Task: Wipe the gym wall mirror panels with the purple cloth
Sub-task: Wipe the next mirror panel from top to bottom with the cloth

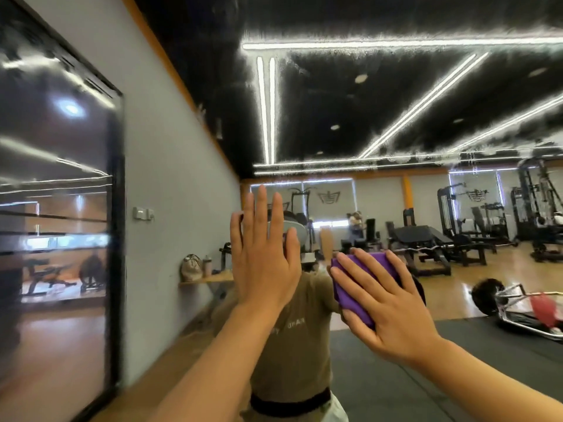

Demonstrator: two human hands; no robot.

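With its fingers straight and spread, the right hand (393, 303) is pressing the folded purple cloth (359, 287) flat against the mirror panel (396, 208), so the cloth sits right under the palm and fingers, poking out on the thumb side and above the fingertips. Just to the left of it, the left hand (263, 254) is open too, palm flat on the glass, fingers pointing up and close together, holding nothing. The two hands are near each other but not touching.

Between and below them the glass shows the person's own reflection, an olive t-shirt (292, 345) with a dark waistband (289, 402). Out past the right hand, the reflection gives you a barbell (518, 306) lying on a dark floor mat (426, 376), and further up, weight benches (426, 242) and cable machines (536, 196) on the wood floor. Above both hands are bright strip lights (396, 44) on a black ceiling.

Left of the left hand there's a grey wall (170, 178) with a little shelf (207, 280) holding a bag (191, 267) and a bottle (207, 265). Furthest left is a second dark-framed panel (54, 208), blurry, reflecting more gym gear.
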